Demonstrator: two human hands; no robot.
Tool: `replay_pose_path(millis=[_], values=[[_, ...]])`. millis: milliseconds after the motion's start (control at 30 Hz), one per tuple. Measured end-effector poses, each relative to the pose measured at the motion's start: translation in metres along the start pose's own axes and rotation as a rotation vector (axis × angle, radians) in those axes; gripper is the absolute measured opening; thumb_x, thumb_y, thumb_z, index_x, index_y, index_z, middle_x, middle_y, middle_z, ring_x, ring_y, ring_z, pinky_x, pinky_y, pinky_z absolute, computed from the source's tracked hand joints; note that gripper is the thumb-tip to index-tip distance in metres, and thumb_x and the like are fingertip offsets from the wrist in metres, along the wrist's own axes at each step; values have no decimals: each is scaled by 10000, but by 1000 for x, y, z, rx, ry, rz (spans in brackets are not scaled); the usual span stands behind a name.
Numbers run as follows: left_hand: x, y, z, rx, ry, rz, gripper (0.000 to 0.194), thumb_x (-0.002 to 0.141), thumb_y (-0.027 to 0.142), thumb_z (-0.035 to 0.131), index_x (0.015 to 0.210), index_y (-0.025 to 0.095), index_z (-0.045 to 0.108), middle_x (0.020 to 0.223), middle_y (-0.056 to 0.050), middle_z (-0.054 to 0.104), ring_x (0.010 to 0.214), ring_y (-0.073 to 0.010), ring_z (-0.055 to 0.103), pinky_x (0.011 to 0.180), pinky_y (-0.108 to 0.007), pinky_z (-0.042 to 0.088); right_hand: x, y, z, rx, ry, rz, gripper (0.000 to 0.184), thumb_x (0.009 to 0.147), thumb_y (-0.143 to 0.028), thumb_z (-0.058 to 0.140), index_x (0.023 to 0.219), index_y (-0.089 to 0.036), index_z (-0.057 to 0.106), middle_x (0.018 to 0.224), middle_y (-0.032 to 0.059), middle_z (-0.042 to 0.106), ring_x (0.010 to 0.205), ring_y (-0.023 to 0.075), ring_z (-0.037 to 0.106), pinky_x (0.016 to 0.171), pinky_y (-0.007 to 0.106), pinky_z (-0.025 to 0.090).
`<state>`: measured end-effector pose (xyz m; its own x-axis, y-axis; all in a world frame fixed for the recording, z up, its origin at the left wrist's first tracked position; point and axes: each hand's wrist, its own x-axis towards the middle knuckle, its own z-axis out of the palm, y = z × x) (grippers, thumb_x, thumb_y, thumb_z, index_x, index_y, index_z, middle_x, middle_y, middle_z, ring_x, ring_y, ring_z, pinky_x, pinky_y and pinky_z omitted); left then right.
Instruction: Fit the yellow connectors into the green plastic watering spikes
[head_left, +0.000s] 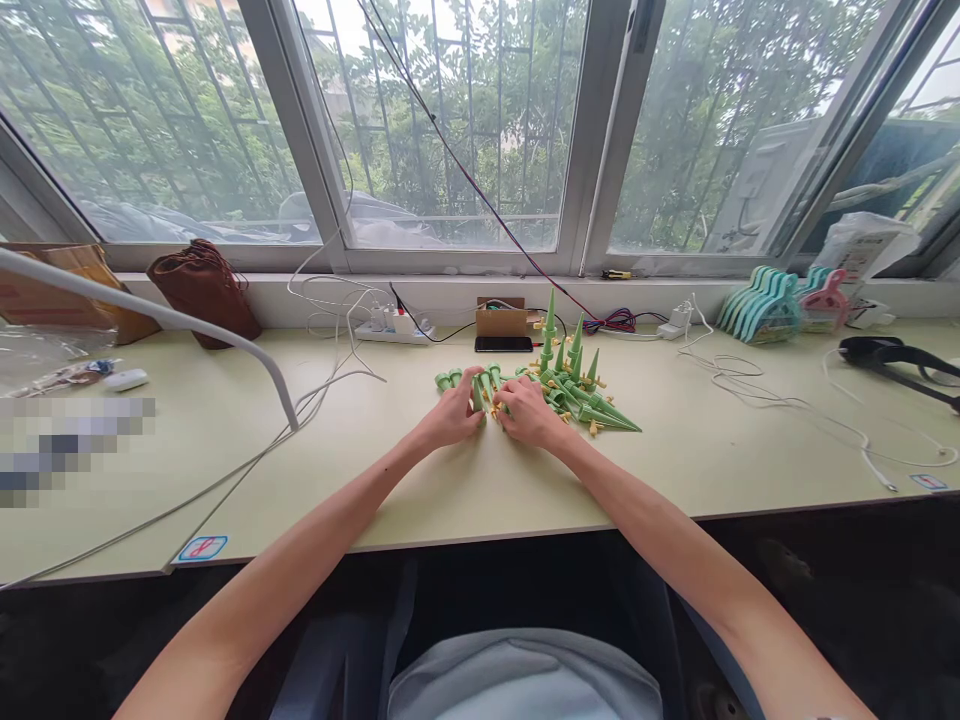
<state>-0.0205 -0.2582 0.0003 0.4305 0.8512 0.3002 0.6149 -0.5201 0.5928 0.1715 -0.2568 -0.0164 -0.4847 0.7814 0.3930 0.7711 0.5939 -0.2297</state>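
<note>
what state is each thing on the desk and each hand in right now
left hand: closed on a green spike
right hand: fingers bent, grip unclear
pile of green spikes: some upright, others lying
black phone: flat, screen dark
cardboard box: open at the top
power strip: plugs in it
brown pouch: tilted, top gathered
turquoise hangers: bunched together
white cable: near end loose

Bare tabletop (pixel 360 425) at centre-left, green spikes (pixel 576 393) blocking centre-right, curved white tube (pixel 225 339) across far left
</note>
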Motion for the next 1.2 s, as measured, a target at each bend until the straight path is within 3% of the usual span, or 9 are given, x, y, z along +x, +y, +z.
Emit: replay_pose_path(millis=[367,833,1200], values=[[0,0,1,-7,-13,-23,622,752,190,587,1341,222,389,730,53,531,590,-152,544,610,-280,418,3,0,4,4,4,22,131,905,-177,553,917,-178,683,1042,138,629,1037,290,465,884,415,340],[-2,9,-1,-107,-86,4,482,730,269,618,1191,222,489,761,32,604,577,-131,519,582,-275,453,2,-3,4,-2,13,44,148,922,-160,515,978,-162,653,1086,156,632,1043,303,473,887,425,347],[0,1,7,-117,-71,12,406,756,284,616,1138,219,492,922,-23,650,708,-151,602,634,-287,497,4,3,-10,220,301,56,114,955,-209,467,878,-194,549,913,90,639,908,240,528,849,351,396]])
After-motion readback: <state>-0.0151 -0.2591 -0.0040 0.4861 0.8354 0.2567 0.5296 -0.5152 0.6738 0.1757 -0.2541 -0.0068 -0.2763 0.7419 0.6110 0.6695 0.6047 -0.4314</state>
